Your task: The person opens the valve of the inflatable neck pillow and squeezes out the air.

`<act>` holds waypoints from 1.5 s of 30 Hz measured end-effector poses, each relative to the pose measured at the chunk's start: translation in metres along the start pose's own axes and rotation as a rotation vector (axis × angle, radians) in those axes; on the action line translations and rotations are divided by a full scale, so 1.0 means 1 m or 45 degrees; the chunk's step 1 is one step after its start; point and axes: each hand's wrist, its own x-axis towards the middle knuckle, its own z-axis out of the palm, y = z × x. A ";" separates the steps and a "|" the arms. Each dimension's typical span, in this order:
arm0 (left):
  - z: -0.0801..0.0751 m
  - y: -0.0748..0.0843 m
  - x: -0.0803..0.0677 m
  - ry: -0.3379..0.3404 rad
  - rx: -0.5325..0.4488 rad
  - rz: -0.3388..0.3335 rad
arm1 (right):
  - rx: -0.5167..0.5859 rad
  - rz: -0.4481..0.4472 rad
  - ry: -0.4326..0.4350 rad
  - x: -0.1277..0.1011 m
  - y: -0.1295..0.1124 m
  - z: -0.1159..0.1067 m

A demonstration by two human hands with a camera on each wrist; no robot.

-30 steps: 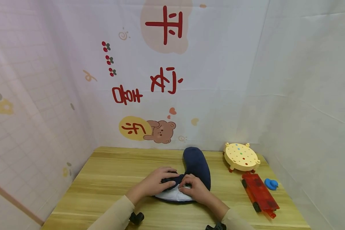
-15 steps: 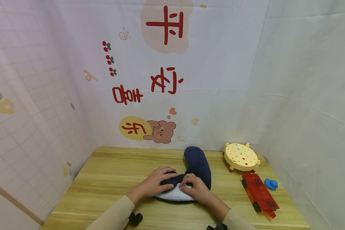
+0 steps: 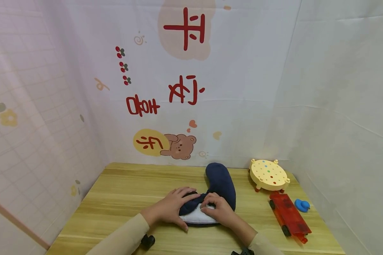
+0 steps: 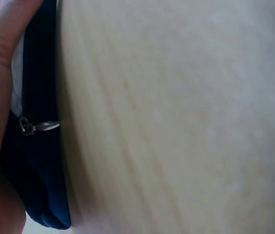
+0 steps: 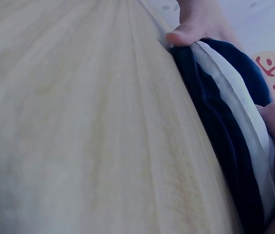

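Pinning the navy pillow (image 3: 219, 184) flat, the left hand (image 3: 170, 208) is pressing open-fingered while the right hand (image 3: 218, 210) is pinching its white inner cushion (image 3: 198, 216) at the open zipper (image 4: 39, 126).

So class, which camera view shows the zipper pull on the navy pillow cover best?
The left wrist view: the metal zipper pull shows clearly against the navy cover. The right wrist view shows only zipper teeth; in the head view, hands hide it.
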 end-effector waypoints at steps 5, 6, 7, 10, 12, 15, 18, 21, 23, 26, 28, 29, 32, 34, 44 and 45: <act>0.001 0.002 0.001 -0.021 0.064 -0.016 | 0.011 0.016 0.012 0.000 0.000 0.000; 0.001 0.003 0.001 -0.025 0.072 -0.022 | 0.013 0.020 0.013 0.000 0.000 0.000; 0.001 0.003 0.000 -0.029 0.074 -0.032 | 0.016 0.022 0.013 0.000 0.000 0.000; 0.001 0.005 -0.001 -0.033 0.079 -0.056 | 0.017 0.031 0.011 0.000 0.000 0.000; 0.001 0.006 -0.001 -0.034 0.081 -0.067 | 0.020 0.037 0.013 0.000 0.000 0.000; 0.001 0.007 -0.002 -0.039 0.086 -0.071 | 0.016 0.040 0.010 0.001 0.001 0.001; 0.002 0.006 -0.001 -0.039 0.092 -0.068 | 0.006 0.039 0.010 0.001 0.002 0.001; 0.003 0.005 -0.001 -0.035 0.094 -0.066 | -0.001 0.038 0.014 0.001 0.003 0.001; 0.004 0.004 0.000 -0.032 0.097 -0.067 | -0.002 0.040 0.017 0.001 0.003 0.001; 0.003 0.004 0.000 -0.037 0.098 -0.072 | -0.002 0.050 0.010 0.001 0.002 0.001; 0.003 0.004 0.000 -0.041 0.094 -0.072 | 0.001 0.057 0.001 0.001 0.001 0.000; 0.002 0.005 0.000 -0.044 0.093 -0.074 | 0.001 0.062 -0.002 0.001 0.001 0.000; 0.001 0.006 0.000 -0.048 0.091 -0.072 | -0.001 0.069 -0.003 0.001 0.001 0.001; 0.000 0.008 -0.001 -0.049 0.091 -0.072 | -0.008 0.068 0.003 0.001 0.001 0.002; 0.001 0.006 0.001 -0.053 0.094 -0.089 | -0.003 0.029 0.043 0.001 -0.026 0.001; 0.001 0.006 0.001 -0.054 0.097 -0.087 | -0.001 0.022 0.044 0.001 -0.030 0.000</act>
